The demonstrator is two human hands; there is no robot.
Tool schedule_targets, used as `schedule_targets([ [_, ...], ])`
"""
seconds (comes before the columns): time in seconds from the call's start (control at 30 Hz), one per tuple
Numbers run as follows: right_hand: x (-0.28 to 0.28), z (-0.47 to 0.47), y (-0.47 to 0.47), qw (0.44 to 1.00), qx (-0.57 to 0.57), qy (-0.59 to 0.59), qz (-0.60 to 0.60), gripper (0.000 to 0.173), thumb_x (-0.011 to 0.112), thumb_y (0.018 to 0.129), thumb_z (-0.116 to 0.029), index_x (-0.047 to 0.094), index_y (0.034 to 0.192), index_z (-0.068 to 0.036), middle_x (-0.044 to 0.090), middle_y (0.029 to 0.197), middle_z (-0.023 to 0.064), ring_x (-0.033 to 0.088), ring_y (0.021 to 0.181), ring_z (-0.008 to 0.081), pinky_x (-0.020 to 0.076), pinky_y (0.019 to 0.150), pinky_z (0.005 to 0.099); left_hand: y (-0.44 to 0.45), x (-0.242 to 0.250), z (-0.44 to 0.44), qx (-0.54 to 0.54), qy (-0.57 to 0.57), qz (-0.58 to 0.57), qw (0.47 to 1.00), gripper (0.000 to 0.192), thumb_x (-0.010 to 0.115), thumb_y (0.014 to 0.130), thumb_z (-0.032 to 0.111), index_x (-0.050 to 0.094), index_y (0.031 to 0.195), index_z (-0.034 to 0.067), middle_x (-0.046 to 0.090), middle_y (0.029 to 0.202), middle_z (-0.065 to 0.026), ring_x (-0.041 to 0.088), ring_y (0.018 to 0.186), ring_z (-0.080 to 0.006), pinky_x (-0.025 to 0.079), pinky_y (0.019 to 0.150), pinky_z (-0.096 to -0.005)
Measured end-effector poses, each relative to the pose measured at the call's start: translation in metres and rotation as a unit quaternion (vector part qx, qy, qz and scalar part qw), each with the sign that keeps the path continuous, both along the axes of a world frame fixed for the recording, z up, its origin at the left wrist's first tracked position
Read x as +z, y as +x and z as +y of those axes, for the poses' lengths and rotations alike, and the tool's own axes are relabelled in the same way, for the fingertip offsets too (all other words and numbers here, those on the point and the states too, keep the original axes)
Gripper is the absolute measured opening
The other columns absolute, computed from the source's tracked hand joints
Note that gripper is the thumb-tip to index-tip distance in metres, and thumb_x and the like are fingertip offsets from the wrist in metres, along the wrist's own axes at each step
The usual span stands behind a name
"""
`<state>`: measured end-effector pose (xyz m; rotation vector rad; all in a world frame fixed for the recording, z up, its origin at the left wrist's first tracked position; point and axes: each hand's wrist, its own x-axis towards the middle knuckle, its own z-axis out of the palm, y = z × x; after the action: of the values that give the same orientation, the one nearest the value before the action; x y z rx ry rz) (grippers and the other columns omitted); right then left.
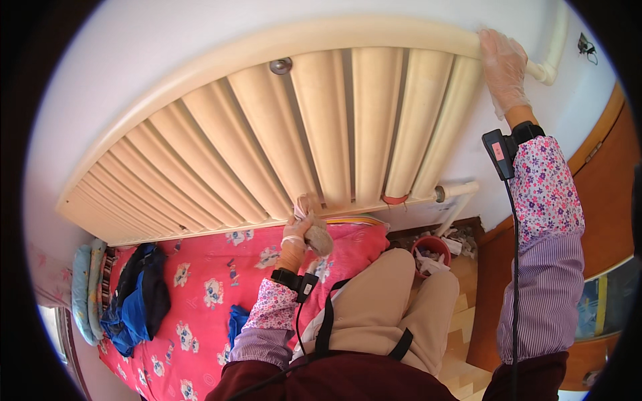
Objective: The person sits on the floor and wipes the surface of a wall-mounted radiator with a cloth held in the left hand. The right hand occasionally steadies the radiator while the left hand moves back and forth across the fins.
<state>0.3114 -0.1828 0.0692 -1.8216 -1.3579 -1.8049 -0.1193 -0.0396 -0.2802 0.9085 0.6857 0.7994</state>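
A cream radiator [321, 130] with vertical columns stretches along the wall before me. In my left hand [295, 231], which wears a clear plastic glove, is a bunched greyish cloth [319, 239]. This hand is at the lower rail of the radiator, and part of the cloth reaches up against the column bottoms. My right hand [504, 65], also gloved in clear plastic, grips the right end of the thick top rail [381, 34]; some of its fingers are hidden. A round dark metal knob [281, 65] sits near the top between two columns.
Below the radiator lies a bed with a pink patterned cover [200, 280]. Dark blue clothing [138, 301] and rolled bedding [86, 293] lie at its left. A red bin [432, 254] with crumpled paper stands by a white pipe [454, 213]. Wooden furniture [602, 185] is at right.
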Motion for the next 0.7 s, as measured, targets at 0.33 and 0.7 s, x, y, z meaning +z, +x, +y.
schedule_targets([
  [0.33,0.003,0.010,-0.013,0.978,-0.004,0.025,0.206,0.041,0.038,0.098,-0.042,0.066,0.106,-0.014,0.068,0.107,0.0093,0.060,0.104,0.0260,0.0305,0.105,0.0437,-0.005,0.063,-0.032,0.003,0.051,-0.038,0.998,0.035,0.065,0.089,0.009,0.056,0.122,0.002,0.062,0.109,-0.0013,0.060,0.095,-0.0127,0.048,0.084,-0.0272],
  [0.7,-0.003,-0.002,-0.051,0.966,0.156,0.052,0.200,0.029,0.055,0.090,-0.023,0.059,0.116,-0.009,0.063,0.117,0.0113,0.056,0.111,0.0321,0.0367,0.100,0.0455,0.029,0.175,-0.011,0.069,0.248,-0.139,0.956,0.041,0.061,0.090,0.000,0.052,0.130,0.002,0.062,0.119,-0.0051,0.058,0.106,-0.0137,0.047,0.092,-0.0288],
])
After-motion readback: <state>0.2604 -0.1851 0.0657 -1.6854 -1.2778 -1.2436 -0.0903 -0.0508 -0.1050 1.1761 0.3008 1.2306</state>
